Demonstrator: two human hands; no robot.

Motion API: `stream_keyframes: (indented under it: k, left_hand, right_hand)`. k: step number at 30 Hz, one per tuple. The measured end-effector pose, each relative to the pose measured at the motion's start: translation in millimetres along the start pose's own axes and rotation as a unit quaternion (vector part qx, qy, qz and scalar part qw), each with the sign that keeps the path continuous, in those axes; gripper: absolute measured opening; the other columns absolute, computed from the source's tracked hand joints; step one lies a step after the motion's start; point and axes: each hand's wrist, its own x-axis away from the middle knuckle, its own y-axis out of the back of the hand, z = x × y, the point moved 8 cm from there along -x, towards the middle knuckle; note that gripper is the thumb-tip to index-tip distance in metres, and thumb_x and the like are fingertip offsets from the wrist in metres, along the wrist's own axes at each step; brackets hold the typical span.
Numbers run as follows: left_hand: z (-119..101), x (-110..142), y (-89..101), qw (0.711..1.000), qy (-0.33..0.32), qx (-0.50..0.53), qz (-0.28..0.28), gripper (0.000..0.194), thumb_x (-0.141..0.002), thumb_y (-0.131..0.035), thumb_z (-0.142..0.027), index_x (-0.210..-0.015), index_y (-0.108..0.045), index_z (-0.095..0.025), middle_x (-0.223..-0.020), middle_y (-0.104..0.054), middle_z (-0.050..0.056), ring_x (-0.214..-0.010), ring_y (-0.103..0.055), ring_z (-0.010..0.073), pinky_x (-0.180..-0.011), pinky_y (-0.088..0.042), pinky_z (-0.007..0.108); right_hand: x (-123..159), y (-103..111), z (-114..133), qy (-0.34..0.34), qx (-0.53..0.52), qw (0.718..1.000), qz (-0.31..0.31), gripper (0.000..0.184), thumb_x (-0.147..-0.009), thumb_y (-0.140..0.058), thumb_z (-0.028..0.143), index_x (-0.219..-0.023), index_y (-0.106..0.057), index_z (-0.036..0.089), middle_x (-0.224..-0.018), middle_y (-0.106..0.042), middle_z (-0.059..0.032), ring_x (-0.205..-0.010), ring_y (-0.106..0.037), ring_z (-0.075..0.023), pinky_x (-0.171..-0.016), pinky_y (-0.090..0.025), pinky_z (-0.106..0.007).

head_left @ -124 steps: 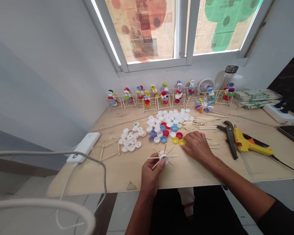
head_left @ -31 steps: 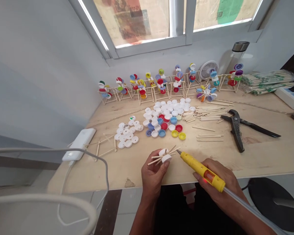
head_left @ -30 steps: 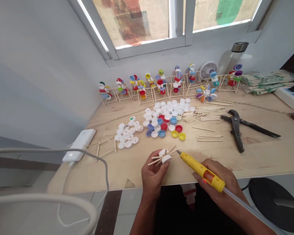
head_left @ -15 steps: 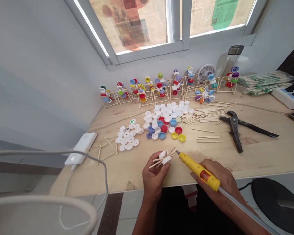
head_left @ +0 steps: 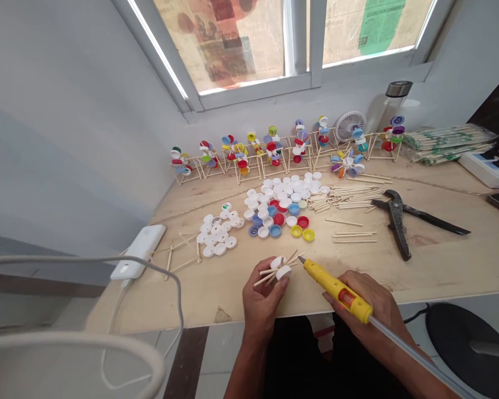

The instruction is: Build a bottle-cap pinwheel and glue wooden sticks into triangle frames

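Near the table's front edge, my left hand (head_left: 263, 296) pinches a small wheel of sticks and white bottle caps (head_left: 283, 272) between thumb and fingers. Thin wooden sticks poke out of it on both sides. My right hand (head_left: 372, 302) is wrapped round a yellow hot glue gun (head_left: 336, 288), with a long clear glue stick (head_left: 403, 346) coming out of its back end. The gun's dark nozzle points up and left, close to the stick ends at the wheel's right side. Whether the tip touches a stick I cannot tell.
Loose white caps (head_left: 220, 233), coloured caps (head_left: 278, 219) and wooden sticks (head_left: 349, 194) lie mid-table. Black pliers (head_left: 399, 221) rest at right. Several stick-and-cap models (head_left: 241, 158) line the wall beside a small fan (head_left: 350, 126). A white power strip (head_left: 139, 252) and its cable are at left.
Hardly anything differs. The camera view has shifted very slightly; both hands keep their holds on the cap wheel and the glue gun.
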Motion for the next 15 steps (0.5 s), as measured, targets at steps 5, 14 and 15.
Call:
stream_keyframes:
  k: [5,14,15]
  left_hand:
    - [2.1,-0.2,1.1,1.000,-0.003,-0.001,0.006,0.039,-0.060,-0.081,-0.029,-0.096,-0.067,-0.019,-0.100,-0.070,0.006,-0.093,-0.065,0.0195,-0.086,-0.050,0.029]
    - [-1.7,0.7,-1.3,1.000,-0.011,0.006,0.006,0.038,-0.060,-0.081,-0.029,-0.094,-0.067,-0.019,-0.097,-0.070,0.006,-0.090,-0.065,0.0189,-0.085,-0.050,0.029]
    - [-2.5,0.9,-1.8,1.000,-0.009,0.008,0.003,0.038,-0.059,-0.081,-0.029,-0.093,-0.067,-0.018,-0.097,-0.070,0.006,-0.089,-0.065,0.0187,-0.084,-0.050,0.029]
  right_hand:
    - [0.9,0.2,-3.7,-0.014,0.005,1.000,-0.003,0.026,-0.088,-0.049,0.038,-0.068,-0.049,0.022,-0.062,-0.054,0.0013,-0.056,-0.050,-0.0125,-0.053,-0.035,-0.025]
    - [1.6,-1.8,-2.7,-0.009,0.011,1.000,0.007,0.025,-0.087,-0.052,0.037,-0.068,-0.048,0.021,-0.062,-0.052,0.0022,-0.056,-0.048,-0.0119,-0.053,-0.034,-0.025]
    - [1.6,-1.2,-3.5,-0.012,0.015,1.000,0.004,0.025,-0.087,-0.051,0.037,-0.068,-0.048,0.021,-0.062,-0.052,0.0020,-0.056,-0.048,-0.0122,-0.054,-0.034,-0.025]
